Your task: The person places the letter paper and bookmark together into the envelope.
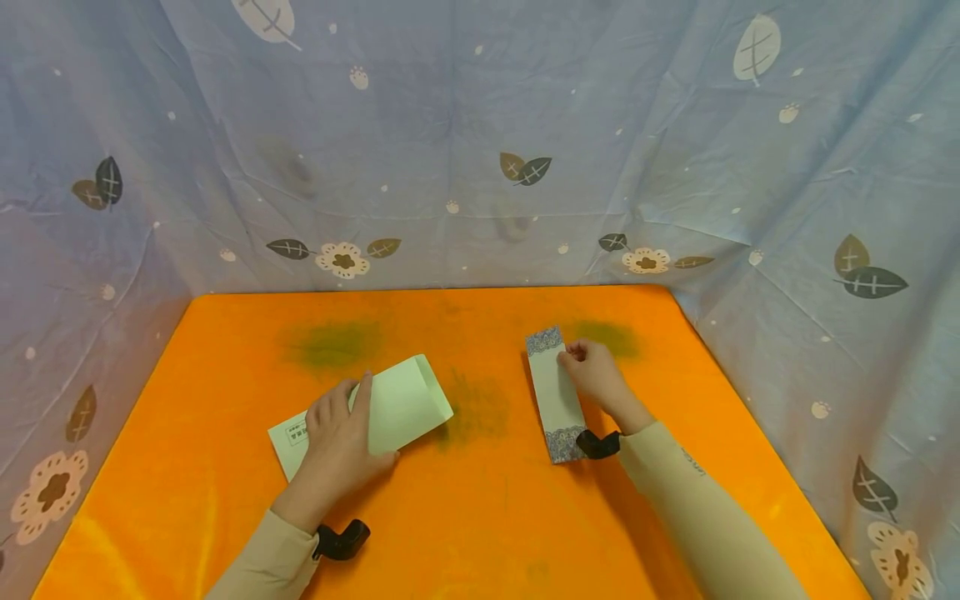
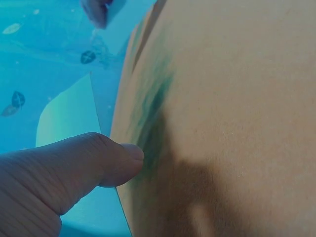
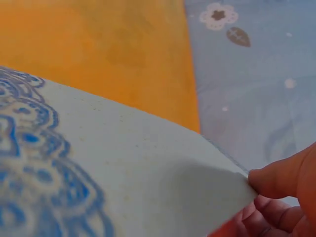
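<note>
While our left hand grips a pale-green, illegibly labelled envelope, our right hand pinches a blue-and-white paper strip.

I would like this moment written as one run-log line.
left hand: holds pale envelope | right hand: pinches blue-patterned card by long edge | envelope and card: apart | surface: orange tabletop
</note>
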A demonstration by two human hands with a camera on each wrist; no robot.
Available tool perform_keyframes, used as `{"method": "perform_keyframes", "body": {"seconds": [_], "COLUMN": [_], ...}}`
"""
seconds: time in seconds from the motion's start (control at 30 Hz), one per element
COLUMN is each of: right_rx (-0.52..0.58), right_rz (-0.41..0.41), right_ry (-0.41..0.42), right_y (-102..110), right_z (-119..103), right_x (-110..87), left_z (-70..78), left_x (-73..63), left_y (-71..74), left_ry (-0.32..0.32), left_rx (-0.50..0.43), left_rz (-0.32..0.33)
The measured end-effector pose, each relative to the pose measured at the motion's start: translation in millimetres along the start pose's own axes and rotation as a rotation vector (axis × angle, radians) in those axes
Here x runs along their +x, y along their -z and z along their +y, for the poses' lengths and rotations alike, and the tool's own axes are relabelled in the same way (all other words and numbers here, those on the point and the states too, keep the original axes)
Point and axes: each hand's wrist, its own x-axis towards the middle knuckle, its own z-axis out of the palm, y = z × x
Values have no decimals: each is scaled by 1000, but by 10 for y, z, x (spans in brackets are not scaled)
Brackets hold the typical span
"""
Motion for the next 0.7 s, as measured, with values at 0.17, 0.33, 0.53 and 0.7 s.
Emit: {"method": "perform_keyframes", "body": {"seconds": [0.17, 0.33, 0.53, 0.7], "right_rx": [47, 163, 275, 353], "right_rz": [53, 49, 61, 68], "right_ry": [37, 62, 108, 94], "right_y": [55, 35, -30, -77], "right_z": [-109, -188, -225, -230], "right_x": [-19, -50, -43, -25], "left_z": [4, -9, -23, -32], "left_x": [-8, -6, -7, -2], "left_y": [12, 3, -10, -8], "left_ry": [-1, -13, -15, -8], "left_rx": [0, 9, 7, 10], "left_rz": [-3, 2, 10, -1]}}
